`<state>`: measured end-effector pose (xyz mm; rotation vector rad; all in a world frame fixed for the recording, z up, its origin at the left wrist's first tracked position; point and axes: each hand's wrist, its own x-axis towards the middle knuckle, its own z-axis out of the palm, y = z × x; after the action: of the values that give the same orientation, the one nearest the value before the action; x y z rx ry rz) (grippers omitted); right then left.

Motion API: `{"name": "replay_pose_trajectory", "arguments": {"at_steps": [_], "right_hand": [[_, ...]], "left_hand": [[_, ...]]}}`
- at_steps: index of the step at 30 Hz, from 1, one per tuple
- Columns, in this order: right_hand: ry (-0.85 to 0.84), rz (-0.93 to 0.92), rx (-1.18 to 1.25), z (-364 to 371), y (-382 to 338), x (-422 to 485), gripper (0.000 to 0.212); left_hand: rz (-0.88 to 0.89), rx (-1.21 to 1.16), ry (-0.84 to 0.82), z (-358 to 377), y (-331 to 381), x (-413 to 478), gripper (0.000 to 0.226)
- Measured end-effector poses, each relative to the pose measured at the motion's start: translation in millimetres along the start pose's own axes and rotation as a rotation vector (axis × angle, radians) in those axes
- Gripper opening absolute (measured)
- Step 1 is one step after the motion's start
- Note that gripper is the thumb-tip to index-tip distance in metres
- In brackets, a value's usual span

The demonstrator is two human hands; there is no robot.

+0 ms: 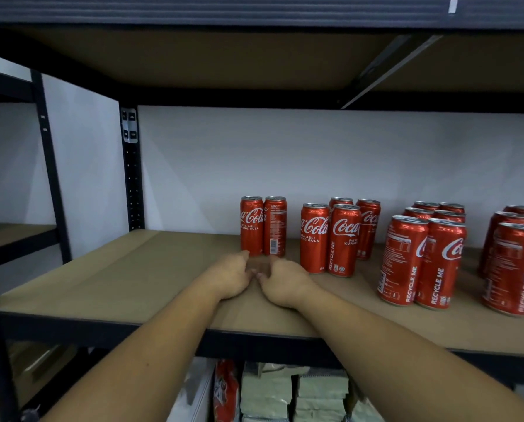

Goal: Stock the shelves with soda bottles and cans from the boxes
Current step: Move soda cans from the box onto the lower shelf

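Head view: both bare forearms reach forward and rest on the brown shelf board [133, 269], crossing its dark front edge. The left hand [232, 277] and right hand [285, 283] lie close together, knuckles up and palms turned toward each other. The fingers of each are loosely curled inward, with the fingertips almost meeting in the narrow gap between the hands. Neither hand has hold of anything. The gap itself is a little blurred.

Just beyond the fingertips stands a pair of red cans [263, 226], upright and side by side. The left thumb tip is close to the base of one can and the right thumb tip close to the other, though I cannot tell whether they touch.

To the right of the right hand's fingers is a cluster of four cans [340, 236]. Farther right comes a bigger block of cans [423, 260], then another block [516, 263] cut off by the picture's edge.

Behind the cans is a white wall [285, 153]. Well to the left of the fingers rises a black post [132, 178]. Below the wrists, under the board, sit pale stacked packs [285, 391].
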<state>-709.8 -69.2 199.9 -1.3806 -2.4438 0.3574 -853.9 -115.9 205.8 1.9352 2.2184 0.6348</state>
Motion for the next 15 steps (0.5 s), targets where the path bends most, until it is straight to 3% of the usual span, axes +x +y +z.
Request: {"name": "replay_pose_trajectory", "arguments": {"at_steps": [4, 8, 12, 15], "right_hand": [[-0.123, -0.009, -0.143, -11.8, 6.7, -40.7, 0.062], [-0.133, -0.058, -0.127, -27.2, 19.0, -95.3, 0.058], [-0.076, -0.163, -0.175, -37.1, 29.6, -157.4, 0.061], [-0.034, -0.209, -0.188, -36.8, 38.0, -201.6, 0.066]], "left_hand": [[-0.020, 0.159, -0.135, -4.6, 12.8, -32.2, 0.050], [0.035, 0.222, -0.183, -6.4, 29.3, -76.0, 0.050], [0.102, 0.259, -0.081, 5.9, 46.7, -127.9, 0.047], [0.166, 0.360, -0.041, 21.9, 65.9, -173.7, 0.065]]}}
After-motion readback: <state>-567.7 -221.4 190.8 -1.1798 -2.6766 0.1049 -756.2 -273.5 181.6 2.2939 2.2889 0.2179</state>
